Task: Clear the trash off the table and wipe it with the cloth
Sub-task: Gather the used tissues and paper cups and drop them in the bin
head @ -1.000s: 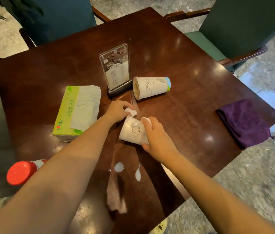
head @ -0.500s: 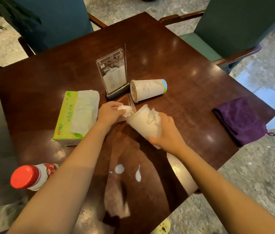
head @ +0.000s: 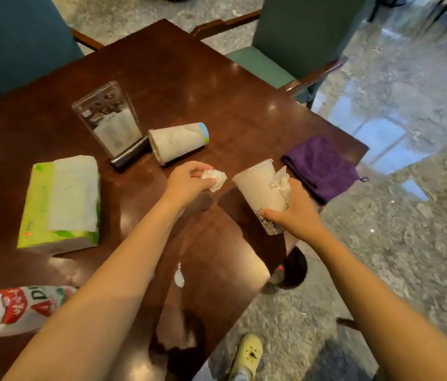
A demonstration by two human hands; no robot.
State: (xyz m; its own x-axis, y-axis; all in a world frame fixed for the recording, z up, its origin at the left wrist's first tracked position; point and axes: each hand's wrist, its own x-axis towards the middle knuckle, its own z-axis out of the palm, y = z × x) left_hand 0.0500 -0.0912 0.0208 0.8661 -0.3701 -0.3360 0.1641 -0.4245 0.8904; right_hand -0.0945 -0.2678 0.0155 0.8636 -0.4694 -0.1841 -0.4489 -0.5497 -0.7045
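The right hand [head: 298, 215] grips a tall white paper cup [head: 261, 188] near its base, holding it tilted above the near right part of the desk [head: 189, 78], mouth up and leaning left. A piece of white tissue [head: 284, 182] is pinched between that hand and the cup's side. Just to the left, apart from the cup, the left hand [head: 189, 181] is closed around a crumpled white tissue ball [head: 215, 178], which pokes out past the fingertips toward the cup's rim.

Beyond the left hand a second white paper cup [head: 178, 143] lies on its side on the dark wood, its open mouth facing left and touching or nearly touching the base of a clear acrylic menu stand [head: 109, 122] that leans upright. Left of the arms sits a green tissue box [head: 60, 202] with a white sheet across its top. At the near left edge a plastic bottle [head: 10, 309] with a red and white label lies on its side, partly cut off from view. Between the forearms a small white spill [head: 179, 279] marks the desk near its front edge.

The purple cloth [head: 322, 166] lies folded flat at the right corner of the desk, just beyond the held cup and untouched. Teal chairs [head: 299, 31] stand at the far sides, over a speckled stone floor [head: 381, 243].
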